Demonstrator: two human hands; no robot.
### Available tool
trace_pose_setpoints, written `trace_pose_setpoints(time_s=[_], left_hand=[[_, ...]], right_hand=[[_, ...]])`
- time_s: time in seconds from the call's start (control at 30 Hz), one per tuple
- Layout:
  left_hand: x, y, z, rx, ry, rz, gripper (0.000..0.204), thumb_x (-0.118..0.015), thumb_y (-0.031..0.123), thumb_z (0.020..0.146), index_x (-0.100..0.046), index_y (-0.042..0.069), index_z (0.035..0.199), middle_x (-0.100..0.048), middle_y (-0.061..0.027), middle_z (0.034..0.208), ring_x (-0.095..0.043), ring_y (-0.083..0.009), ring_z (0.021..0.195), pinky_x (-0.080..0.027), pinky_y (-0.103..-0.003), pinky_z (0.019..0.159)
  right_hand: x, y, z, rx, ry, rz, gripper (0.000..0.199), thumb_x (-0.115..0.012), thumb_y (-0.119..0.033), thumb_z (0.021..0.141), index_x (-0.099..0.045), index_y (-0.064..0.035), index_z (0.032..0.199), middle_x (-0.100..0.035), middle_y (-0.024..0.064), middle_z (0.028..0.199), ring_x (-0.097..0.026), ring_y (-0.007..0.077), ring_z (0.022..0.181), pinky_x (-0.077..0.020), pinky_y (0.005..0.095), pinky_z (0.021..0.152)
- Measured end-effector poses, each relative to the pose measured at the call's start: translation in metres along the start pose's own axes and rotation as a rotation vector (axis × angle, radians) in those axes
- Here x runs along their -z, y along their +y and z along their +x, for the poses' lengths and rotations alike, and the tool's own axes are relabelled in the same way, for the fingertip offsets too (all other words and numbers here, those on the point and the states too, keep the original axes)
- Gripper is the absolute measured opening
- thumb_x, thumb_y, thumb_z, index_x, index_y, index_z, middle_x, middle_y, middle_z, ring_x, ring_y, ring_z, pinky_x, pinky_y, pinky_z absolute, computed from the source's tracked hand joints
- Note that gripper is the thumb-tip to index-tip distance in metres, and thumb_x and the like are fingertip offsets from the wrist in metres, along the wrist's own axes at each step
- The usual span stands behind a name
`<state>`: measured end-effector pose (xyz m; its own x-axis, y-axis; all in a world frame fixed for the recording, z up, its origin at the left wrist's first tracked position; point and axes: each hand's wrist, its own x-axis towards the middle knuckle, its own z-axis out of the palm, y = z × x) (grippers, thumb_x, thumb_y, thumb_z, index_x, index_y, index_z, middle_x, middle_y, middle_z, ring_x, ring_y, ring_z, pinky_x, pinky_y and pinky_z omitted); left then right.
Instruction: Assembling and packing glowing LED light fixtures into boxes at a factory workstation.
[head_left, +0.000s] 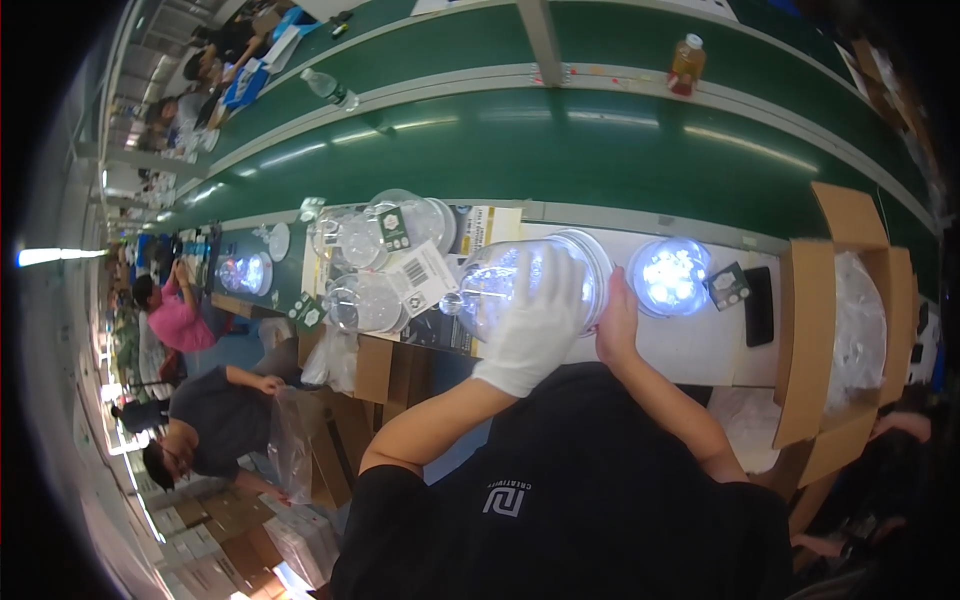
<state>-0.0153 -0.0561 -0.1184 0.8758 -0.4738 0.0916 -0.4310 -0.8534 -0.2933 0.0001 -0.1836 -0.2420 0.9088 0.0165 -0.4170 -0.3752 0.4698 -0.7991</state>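
Observation:
A clear dome-shaped lamp (pixel 490 268) lies tilted on its side before me, its round knob to the left and its wide base to the right. Small white lights glow inside it. My left hand (pixel 535 320), in a white glove, is spread over the dome's side and grips it. Bare, my right hand (pixel 618 318) holds the rim of the base; some of its fingers are hidden behind it. Just right of that hand stands another lit dome lamp (pixel 670 275), with a dark green tag (pixel 728 287) beside it.
Several unlit clear domes (pixel 362 240) with tags stand to the left. A black phone-like slab (pixel 759 306) lies at the right, before an open carton (pixel 800 345) lined with clear plastic. Beyond runs a green conveyor (pixel 420 150). A co-worker (pixel 215 420) handles a plastic bag at left.

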Motion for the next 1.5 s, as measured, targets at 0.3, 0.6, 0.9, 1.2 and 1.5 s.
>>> trace_pose_setpoints(time_s=[0.3,0.6,0.9,1.2,1.5], left_hand=[[-0.019,0.004,-0.077,0.151,0.516,-0.896,0.013,-0.063,0.007,0.084,-0.069,0.008,0.096,-0.067,-0.0089,0.092,-0.065,-0.0277,0.079,-0.052,-0.037,0.072],[-0.059,-0.029,-0.092,1.111,0.512,-1.618,0.038,-0.052,0.028,0.103,-0.059,0.0,0.129,-0.066,-0.0112,0.11,-0.059,-0.0178,0.099,-0.047,-0.033,0.09],[-0.008,-0.055,-0.046,0.216,0.529,-0.698,0.03,-0.065,0.007,0.079,-0.067,0.009,0.109,-0.07,-0.0068,0.11,-0.065,-0.0286,0.107,-0.052,-0.04,0.084],[-0.046,-0.043,-0.057,0.151,0.6,-0.685,0.04,-0.073,0.017,0.085,-0.066,0.011,0.124,-0.059,-0.0092,0.136,-0.057,-0.0264,0.127,-0.049,-0.043,0.097],[-0.112,-0.034,-0.042,0.897,0.427,-1.465,0.046,-0.07,0.016,0.093,-0.059,0.0,0.135,-0.059,-0.0148,0.139,-0.054,-0.0241,0.131,-0.04,-0.034,0.111]], right_hand=[[0.008,0.001,0.015,-0.15,0.078,-0.125,0.048,-0.04,-0.047,0.108,-0.063,-0.0052,0.105,-0.063,0.0011,0.082,-0.059,0.0093,0.063,-0.0415,0.0232,0.047],[0.012,0.029,0.028,-0.164,-0.038,-0.104,0.045,-0.04,-0.044,0.108,-0.062,-0.0042,0.106,-0.063,0.0039,0.092,-0.061,0.014,0.08,-0.0496,0.0277,0.067],[0.008,0.034,0.025,-0.279,-0.011,-0.019,0.049,-0.036,-0.049,0.107,-0.065,-0.0093,0.105,-0.066,0.0008,0.081,-0.058,0.0093,0.056,-0.0316,0.0235,0.038],[0.016,0.047,0.038,-0.404,-0.051,-0.003,0.05,-0.037,-0.05,0.107,-0.065,-0.0087,0.111,-0.069,0.0013,0.091,-0.064,0.0117,0.069,-0.0416,0.0258,0.047],[0.034,0.071,0.081,-0.397,-0.153,-0.056,0.056,-0.034,-0.051,0.107,-0.063,-0.0045,0.119,-0.071,0.0041,0.1,-0.067,0.0145,0.079,-0.0487,0.0266,0.057]])
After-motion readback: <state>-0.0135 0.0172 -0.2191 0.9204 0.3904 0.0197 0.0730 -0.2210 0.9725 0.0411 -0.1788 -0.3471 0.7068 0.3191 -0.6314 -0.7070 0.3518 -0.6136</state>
